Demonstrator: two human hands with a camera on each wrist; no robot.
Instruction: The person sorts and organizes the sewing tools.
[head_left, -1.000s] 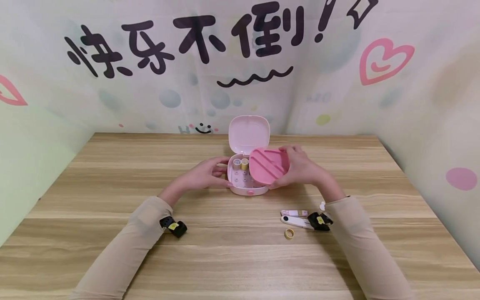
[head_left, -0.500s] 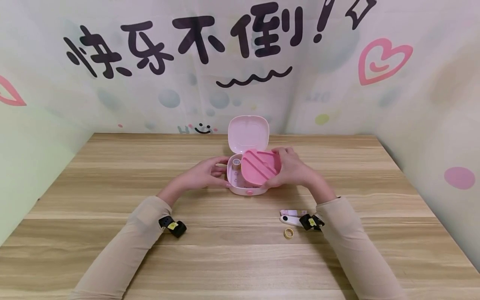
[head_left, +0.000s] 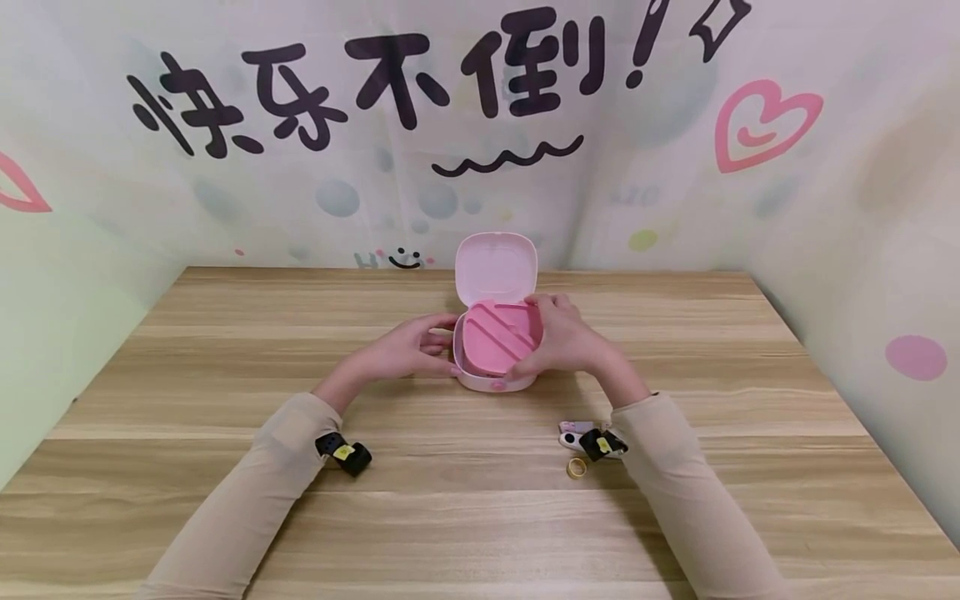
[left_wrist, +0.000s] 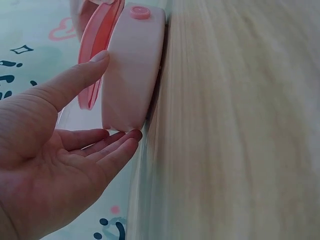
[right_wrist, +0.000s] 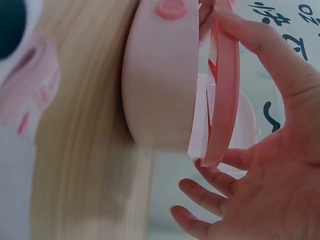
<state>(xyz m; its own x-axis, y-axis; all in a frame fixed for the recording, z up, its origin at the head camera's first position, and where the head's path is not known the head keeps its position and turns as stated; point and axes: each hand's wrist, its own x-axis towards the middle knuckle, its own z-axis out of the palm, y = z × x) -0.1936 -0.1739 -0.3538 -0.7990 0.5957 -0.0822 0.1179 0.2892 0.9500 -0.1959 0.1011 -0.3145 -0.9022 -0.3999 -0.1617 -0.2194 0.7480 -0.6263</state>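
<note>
A pale pink sewing box (head_left: 498, 385) stands on the table with its lid (head_left: 497, 267) raised at the back. My right hand (head_left: 558, 337) pinches a pink divided tray (head_left: 487, 337) between thumb and fingers, over the box opening. In the right wrist view the tray (right_wrist: 225, 95) is tilted, with a gap between it and the box rim. My left hand (head_left: 401, 346) is at the box's left side. Its thumb lies at the rim and its straight fingertips (left_wrist: 132, 135) touch the side wall. The tray hides the box's inside.
A printed strip (head_left: 575, 427), white thread snips (head_left: 572, 439) and a gold thimble ring (head_left: 576, 468) lie on the wooden table (head_left: 450, 517) by my right wrist, partly covered by its camera. A printed cloth hangs behind the table.
My right hand has moved left with the pink tray, bringing it over the box and covering the thread spools seen earlier. My left hand has stayed at the box's side.
</note>
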